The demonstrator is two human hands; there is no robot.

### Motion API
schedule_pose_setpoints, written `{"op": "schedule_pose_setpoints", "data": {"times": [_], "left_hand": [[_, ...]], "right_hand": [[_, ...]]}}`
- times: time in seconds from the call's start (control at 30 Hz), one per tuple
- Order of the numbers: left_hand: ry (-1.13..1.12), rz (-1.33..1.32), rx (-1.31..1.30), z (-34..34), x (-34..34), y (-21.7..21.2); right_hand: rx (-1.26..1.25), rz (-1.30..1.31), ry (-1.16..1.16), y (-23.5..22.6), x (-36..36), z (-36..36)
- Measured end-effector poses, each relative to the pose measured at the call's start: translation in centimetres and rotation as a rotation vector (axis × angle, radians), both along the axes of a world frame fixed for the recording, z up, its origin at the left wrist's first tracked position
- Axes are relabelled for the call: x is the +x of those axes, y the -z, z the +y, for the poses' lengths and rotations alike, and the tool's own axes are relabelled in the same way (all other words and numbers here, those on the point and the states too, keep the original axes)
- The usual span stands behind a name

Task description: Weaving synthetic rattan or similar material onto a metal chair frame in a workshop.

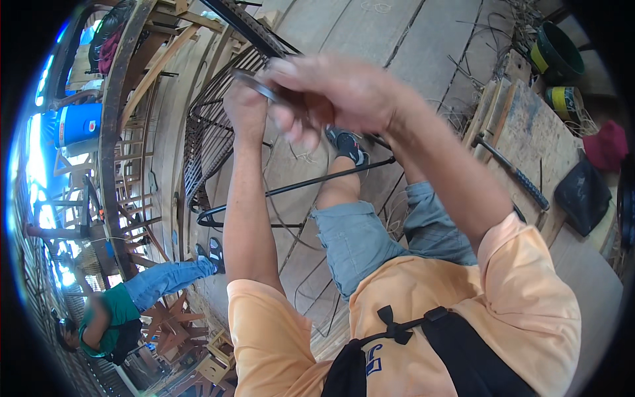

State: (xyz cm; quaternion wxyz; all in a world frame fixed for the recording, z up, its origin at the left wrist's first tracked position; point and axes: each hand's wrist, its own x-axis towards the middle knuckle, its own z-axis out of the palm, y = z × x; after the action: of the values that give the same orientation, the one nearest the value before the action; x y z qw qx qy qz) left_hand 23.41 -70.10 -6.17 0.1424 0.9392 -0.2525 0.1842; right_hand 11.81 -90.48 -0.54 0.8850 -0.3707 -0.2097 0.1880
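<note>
In front of the dark woven chair frame (pixel 208 142), my two hands come close together. My right hand (pixel 331 92) is blurred by motion, its fingers curled around a flat grey metal tool (pixel 254 85) that looks like a blade; its exact kind is too smeared to tell. Beside the tool's end, my left hand (pixel 246 109) is closed, and what its fingers hold is hidden. Below the hands a thin dark strand (pixel 281 212) curves downward, its upper end out of sight. The frame's black metal bar (pixel 311 182) crosses in front of my leg.
A hammer (pixel 512 172) with a dark grip lies on a wooden bench (pixel 529 126) at the right, near a black pouch (pixel 582 197). Buckets (pixel 559 54) and loose strands stand beyond. At left are wooden frames, a blue cooler (pixel 79 124) and another person (pixel 116 317).
</note>
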Motion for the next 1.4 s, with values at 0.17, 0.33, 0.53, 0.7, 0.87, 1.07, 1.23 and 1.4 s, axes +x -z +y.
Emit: {"op": "schedule_pose_setpoints", "data": {"times": [0.17, 0.33, 0.53, 0.7, 0.87, 1.07, 1.23, 1.4], "left_hand": [[-0.229, 0.208, -0.19, -0.3, 1.7, -0.6], [-0.242, 0.303, -0.23, -0.2, 1.5, -1.1], [-0.286, 0.273, -0.313, 0.1, 0.8, -2.3], [-0.315, 0.272, -0.286, 0.9, 1.7, -1.6], [-0.274, 0.244, -0.304, 2.1, 1.5, -1.5], [-0.193, 0.233, -0.395, 3.4, -0.6, -1.7], [-0.144, 0.268, -0.491, 3.9, -1.8, -1.4], [0.266, 0.167, -0.552, 3.9, -3.4, -1.3]], "right_hand": [[0.23, 0.542, -0.042, 12.3, 0.7, 5.7], [0.231, 0.524, 0.302, 13.0, 3.3, 9.4], [0.289, 0.502, 0.466, 13.4, 5.5, 10.8], [0.242, 0.506, 0.513, 12.9, 6.5, 11.6], [0.275, 0.55, 0.563, 12.6, 6.6, 12.0], [0.261, 0.544, 0.59, 12.6, 6.4, 12.1], [0.234, 0.524, 0.627, 13.1, 5.4, 12.5], [0.219, 0.515, 0.625, 13.7, 4.1, 12.3]]}}
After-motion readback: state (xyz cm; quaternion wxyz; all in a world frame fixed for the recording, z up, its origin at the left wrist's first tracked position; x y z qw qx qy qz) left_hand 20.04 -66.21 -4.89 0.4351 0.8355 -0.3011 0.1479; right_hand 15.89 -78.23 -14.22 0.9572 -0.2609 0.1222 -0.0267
